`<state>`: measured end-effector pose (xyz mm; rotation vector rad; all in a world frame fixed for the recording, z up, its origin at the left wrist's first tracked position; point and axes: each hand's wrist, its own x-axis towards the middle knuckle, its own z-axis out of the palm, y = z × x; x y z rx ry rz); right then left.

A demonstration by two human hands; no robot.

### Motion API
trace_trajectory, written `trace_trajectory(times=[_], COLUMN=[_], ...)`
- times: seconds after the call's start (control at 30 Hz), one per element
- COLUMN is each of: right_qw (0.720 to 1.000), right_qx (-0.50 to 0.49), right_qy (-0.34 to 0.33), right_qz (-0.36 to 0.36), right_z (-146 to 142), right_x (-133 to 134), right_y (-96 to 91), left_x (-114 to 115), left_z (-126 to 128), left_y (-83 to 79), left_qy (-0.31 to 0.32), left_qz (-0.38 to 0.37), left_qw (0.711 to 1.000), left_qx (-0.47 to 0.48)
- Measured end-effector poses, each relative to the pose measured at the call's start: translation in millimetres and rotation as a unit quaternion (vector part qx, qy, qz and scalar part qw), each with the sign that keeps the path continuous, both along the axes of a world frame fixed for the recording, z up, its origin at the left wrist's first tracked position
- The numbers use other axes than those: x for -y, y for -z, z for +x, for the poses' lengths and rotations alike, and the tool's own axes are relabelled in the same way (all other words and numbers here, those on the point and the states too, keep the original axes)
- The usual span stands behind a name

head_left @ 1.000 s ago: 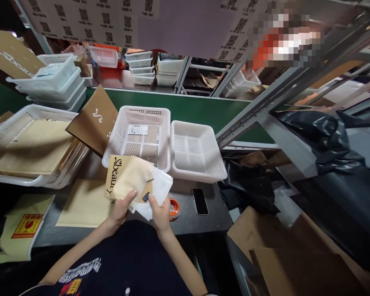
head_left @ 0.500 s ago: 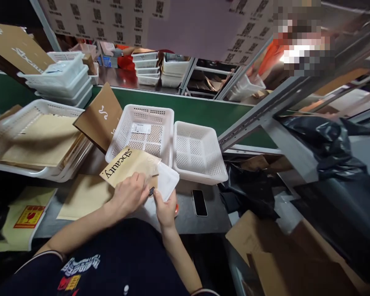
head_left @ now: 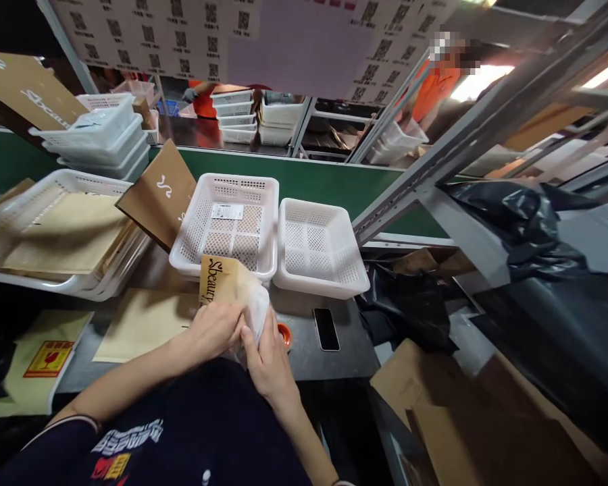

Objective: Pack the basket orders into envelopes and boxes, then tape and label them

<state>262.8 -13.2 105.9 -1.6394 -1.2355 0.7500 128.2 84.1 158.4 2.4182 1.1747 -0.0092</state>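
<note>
My left hand (head_left: 213,329) is closed on a yellow paper envelope (head_left: 223,275) printed "Sbeauty", its top standing above my fingers. Beside it, my right hand (head_left: 269,361) grips a white packet (head_left: 257,309) that presses against the envelope. Both hands meet in front of my chest, and their fingertips hide where the two things join. On the bench under my left forearm lies a flat yellow paper envelope (head_left: 146,317). An orange ring-shaped object (head_left: 284,334), perhaps a tape roll, sits just right of my right hand.
Two white baskets, a left one (head_left: 183,255) holding a labelled slip and a right one (head_left: 342,287), stand behind my hands. A phone (head_left: 326,329) lies at right. Another basket (head_left: 88,287) of envelopes stands left. Cardboard (head_left: 496,445) and black plastic (head_left: 552,324) fill the right side.
The envelope has turned more upright and bunched toward the white packet. My right hand has moved up and closer to my left, and the orange ring shows more.
</note>
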Motion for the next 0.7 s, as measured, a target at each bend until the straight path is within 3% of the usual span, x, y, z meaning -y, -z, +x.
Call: trace_trajectory(times=[0.1,0.23,0.33,0.4,0.5,0.6,0.7], right_qw=[0.998,0.984,0.944,0.906,0.876,0.894,0.924], right_qx=[0.061,0.137,0.244,0.315,0.350,0.301,0.205], right_qy=[-0.028,-0.062,-0.157,-0.244,-0.325,-0.329,-0.312], right_qz=[-0.006,0.091,0.155,0.140,0.068,0.047,0.090], right_z=[6,24,40,47,51,52,56], right_x=[3,3,-7,-15,-22,-21,-19], right_y=[-0.9,-15.4,-34.6,-44.6,-49.7,-48.2,-47.9], left_x=[4,2,-2,-3,0,5,11], left_z=[-6,-14,-22,-29,-47,-77,-107], left_y=[-2.0,-7.8,-15.2,-20.4,-24.2,-16.4,3.3], left_qy=[0.031,0.018,0.104,0.141,0.121,0.096,0.031], left_qz=[-0.015,-0.001,-0.013,-0.007,0.005,-0.025,-0.028], left_qw=[0.998,0.999,0.994,0.990,0.992,0.977,0.938], left_qx=[0.049,0.043,0.023,0.012,0.046,0.191,0.345])
